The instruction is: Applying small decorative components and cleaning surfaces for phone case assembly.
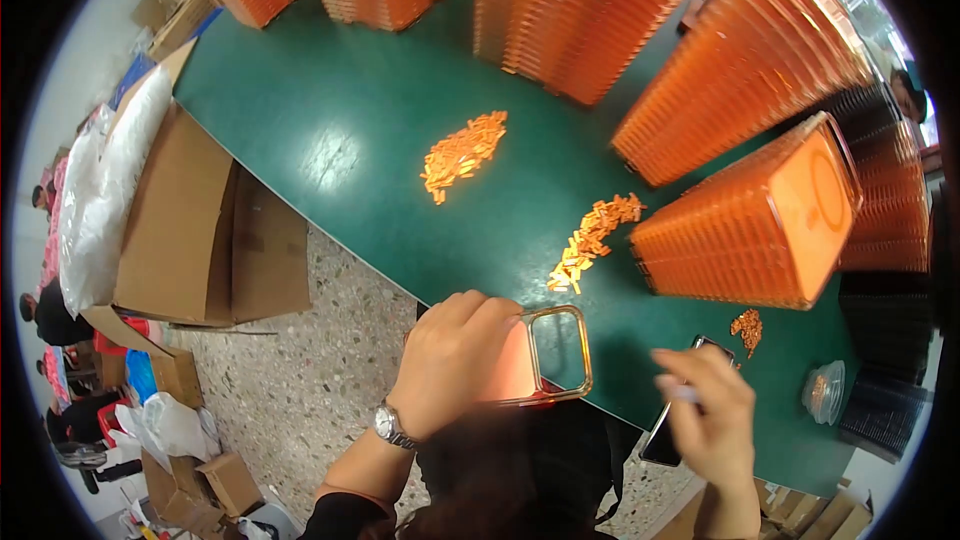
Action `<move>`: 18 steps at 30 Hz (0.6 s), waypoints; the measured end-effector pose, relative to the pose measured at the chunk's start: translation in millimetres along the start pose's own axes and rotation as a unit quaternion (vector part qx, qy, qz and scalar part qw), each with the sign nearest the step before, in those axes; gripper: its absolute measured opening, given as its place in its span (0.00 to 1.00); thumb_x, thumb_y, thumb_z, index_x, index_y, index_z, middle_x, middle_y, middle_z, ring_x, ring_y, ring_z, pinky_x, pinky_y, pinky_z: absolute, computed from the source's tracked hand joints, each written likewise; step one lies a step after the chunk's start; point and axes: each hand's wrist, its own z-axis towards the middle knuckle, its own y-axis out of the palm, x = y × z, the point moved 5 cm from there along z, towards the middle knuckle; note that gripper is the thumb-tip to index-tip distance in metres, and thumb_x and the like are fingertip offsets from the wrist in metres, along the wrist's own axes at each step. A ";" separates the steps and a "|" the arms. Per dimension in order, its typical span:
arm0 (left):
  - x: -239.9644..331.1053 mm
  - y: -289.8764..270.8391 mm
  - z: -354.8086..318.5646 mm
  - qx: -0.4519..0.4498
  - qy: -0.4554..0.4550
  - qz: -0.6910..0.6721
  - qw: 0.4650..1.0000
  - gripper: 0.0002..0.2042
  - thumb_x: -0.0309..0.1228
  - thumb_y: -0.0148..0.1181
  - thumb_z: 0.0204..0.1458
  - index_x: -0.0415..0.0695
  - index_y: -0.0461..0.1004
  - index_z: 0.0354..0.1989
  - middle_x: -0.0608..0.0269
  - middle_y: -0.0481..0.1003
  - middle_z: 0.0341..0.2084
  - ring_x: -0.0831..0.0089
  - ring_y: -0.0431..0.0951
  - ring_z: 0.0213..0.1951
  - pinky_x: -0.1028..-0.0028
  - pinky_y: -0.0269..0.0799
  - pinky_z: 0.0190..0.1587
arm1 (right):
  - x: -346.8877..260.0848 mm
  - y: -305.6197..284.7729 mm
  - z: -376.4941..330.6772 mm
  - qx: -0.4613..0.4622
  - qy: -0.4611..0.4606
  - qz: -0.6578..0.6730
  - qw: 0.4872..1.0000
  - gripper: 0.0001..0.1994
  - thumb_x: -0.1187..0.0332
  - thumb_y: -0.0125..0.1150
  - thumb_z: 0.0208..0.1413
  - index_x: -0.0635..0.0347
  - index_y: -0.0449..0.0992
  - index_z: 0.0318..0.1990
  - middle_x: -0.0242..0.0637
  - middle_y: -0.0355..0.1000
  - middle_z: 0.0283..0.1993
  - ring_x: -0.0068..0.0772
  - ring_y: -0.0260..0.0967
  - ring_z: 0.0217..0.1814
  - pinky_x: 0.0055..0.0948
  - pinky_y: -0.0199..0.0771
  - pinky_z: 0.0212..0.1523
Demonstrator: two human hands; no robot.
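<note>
My left hand (455, 355) is closed around a phone case (516, 365) at the table's near edge. The case has a peach-orange back and a gold frame with a large square camera opening. My right hand (712, 410) is over the table to the right, its fingers bent together and slightly blurred. A small pale bit shows at them, too unclear to name. Under that hand lies a dark phone-like slab (661, 445) with a shiny edge, partly hidden. Beyond the case, small orange pieces (590, 238) form a loose pile on the green table (370, 190).
Another orange pile (465, 152) lies farther back, and a small copper-coloured pile (747, 330) is at the right. Tall stacks of orange cases (735, 225) line the far and right sides. A clear round tub (824, 392) stands at right. Left of the table is an open cardboard box (175, 210).
</note>
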 end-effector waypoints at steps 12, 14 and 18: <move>-6.9 1.2 -6.9 -0.055 0.057 -0.025 0.996 0.13 0.23 0.60 0.53 0.43 0.80 0.47 0.59 0.77 0.36 0.59 0.78 0.40 0.63 0.73 0.45 | -26.1 131.3 209.5 0.017 -0.050 -0.026 0.998 0.07 0.73 0.65 0.62 0.70 0.84 0.41 0.52 0.75 0.37 0.57 0.76 0.40 0.45 0.74 0.44; -7.7 1.3 -6.1 -0.061 0.053 -0.029 0.996 0.13 0.23 0.59 0.53 0.43 0.80 0.47 0.59 0.77 0.37 0.59 0.78 0.40 0.63 0.73 0.45 | -28.1 136.0 213.9 0.016 -0.051 -0.019 0.998 0.07 0.73 0.65 0.62 0.70 0.84 0.40 0.51 0.76 0.37 0.56 0.76 0.40 0.45 0.74 0.44; -10.1 3.4 -5.5 -0.073 0.056 -0.033 0.995 0.14 0.23 0.59 0.53 0.43 0.80 0.48 0.59 0.77 0.37 0.59 0.78 0.41 0.62 0.73 0.46 | -33.9 140.7 219.4 0.011 -0.064 -0.055 0.996 0.07 0.73 0.66 0.61 0.69 0.83 0.41 0.50 0.76 0.39 0.56 0.76 0.41 0.46 0.74 0.45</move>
